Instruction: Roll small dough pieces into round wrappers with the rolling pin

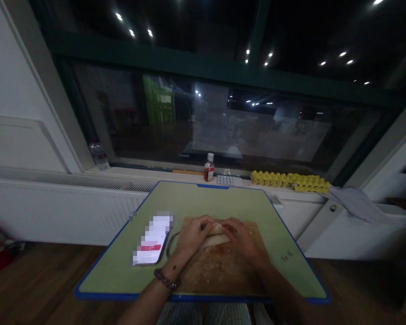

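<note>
My left hand (pixel 196 232) and my right hand (pixel 238 235) meet over a wooden cutting board (pixel 223 273). Between them is a pale piece of dough (pixel 215 229), pinched from both sides by the fingertips and thumbs. A flat strip of the same pale dough (pixel 218 239) lies on the board just below it. Whitish smears, like flour, mark the wood. My fingers partly hide the dough. A beaded bracelet (pixel 166 279) circles my left wrist.
The board rests on a green, blue-edged table (pixel 111 271). A lit phone (pixel 154 239) lies left of it. Along the windowsill stand a small red-liquid bottle (pixel 209 168), yellow egg cartons (pixel 287 180) and a clear bottle (pixel 99 154). A white radiator (pixel 71 212) runs behind.
</note>
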`<state>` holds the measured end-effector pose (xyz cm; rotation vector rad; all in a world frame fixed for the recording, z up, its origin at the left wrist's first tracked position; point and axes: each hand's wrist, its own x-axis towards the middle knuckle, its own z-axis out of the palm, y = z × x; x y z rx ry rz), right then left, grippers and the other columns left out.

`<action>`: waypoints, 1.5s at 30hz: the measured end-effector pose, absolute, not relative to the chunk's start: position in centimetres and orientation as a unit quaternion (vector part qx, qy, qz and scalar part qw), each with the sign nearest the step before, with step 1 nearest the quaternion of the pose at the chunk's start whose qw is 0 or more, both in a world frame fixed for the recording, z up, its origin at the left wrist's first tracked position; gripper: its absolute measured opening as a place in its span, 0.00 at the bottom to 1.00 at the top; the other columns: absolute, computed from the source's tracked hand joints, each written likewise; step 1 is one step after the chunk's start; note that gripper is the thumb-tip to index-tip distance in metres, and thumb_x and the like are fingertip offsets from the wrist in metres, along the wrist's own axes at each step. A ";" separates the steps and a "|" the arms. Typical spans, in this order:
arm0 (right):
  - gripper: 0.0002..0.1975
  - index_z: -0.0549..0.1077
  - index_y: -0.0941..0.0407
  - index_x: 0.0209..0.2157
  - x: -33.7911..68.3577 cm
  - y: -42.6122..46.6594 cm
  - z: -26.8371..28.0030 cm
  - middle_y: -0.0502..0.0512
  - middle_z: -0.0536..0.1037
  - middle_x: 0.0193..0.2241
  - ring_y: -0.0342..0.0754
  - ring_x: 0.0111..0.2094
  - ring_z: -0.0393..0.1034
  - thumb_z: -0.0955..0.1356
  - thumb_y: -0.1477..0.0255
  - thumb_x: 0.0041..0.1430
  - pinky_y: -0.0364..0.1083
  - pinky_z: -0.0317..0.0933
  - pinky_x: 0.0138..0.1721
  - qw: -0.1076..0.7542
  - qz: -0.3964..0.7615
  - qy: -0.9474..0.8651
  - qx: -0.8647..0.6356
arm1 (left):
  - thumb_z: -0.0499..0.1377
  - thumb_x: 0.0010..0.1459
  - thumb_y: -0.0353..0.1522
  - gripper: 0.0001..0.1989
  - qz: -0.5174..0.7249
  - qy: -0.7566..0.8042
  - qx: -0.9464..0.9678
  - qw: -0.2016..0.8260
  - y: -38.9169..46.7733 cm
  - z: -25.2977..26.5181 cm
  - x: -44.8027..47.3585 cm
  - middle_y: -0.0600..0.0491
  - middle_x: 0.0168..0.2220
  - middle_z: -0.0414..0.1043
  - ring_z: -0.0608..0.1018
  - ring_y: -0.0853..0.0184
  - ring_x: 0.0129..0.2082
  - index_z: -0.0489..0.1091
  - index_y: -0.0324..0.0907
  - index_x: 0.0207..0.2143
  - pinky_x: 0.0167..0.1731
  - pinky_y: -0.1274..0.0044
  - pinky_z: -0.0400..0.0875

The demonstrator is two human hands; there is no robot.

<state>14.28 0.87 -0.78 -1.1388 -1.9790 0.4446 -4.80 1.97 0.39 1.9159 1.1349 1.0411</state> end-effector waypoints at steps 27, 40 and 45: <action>0.13 0.80 0.48 0.39 15.1 -0.9 3.0 0.49 0.81 0.41 0.51 0.43 0.76 0.63 0.63 0.63 0.49 0.68 0.45 0.334 0.237 -0.773 -0.484 | 0.55 0.63 0.42 0.13 0.334 0.427 0.818 0.193 0.6 -0.2 -3.9 0.51 0.40 0.77 0.77 0.63 0.41 0.73 0.44 0.40 0.45 0.74 0.69; 0.24 0.80 0.52 0.34 15.2 -0.9 1.8 0.52 0.82 0.34 0.50 0.36 0.77 0.56 0.59 0.67 0.46 0.68 0.41 0.336 0.203 -0.766 -0.509 | 0.53 0.64 0.39 0.14 0.361 0.419 0.783 0.285 0.8 0.3 -2.9 0.52 0.39 0.79 0.78 0.65 0.39 0.75 0.42 0.39 0.42 0.77 0.69; 0.22 0.80 0.50 0.37 15.3 -1.2 2.5 0.51 0.82 0.36 0.49 0.39 0.76 0.56 0.62 0.67 0.46 0.67 0.42 0.318 0.172 -0.780 -0.511 | 0.50 0.65 0.40 0.17 0.364 0.420 0.776 0.299 0.9 0.2 -3.1 0.51 0.36 0.78 0.77 0.65 0.37 0.75 0.42 0.37 0.40 0.77 0.68</action>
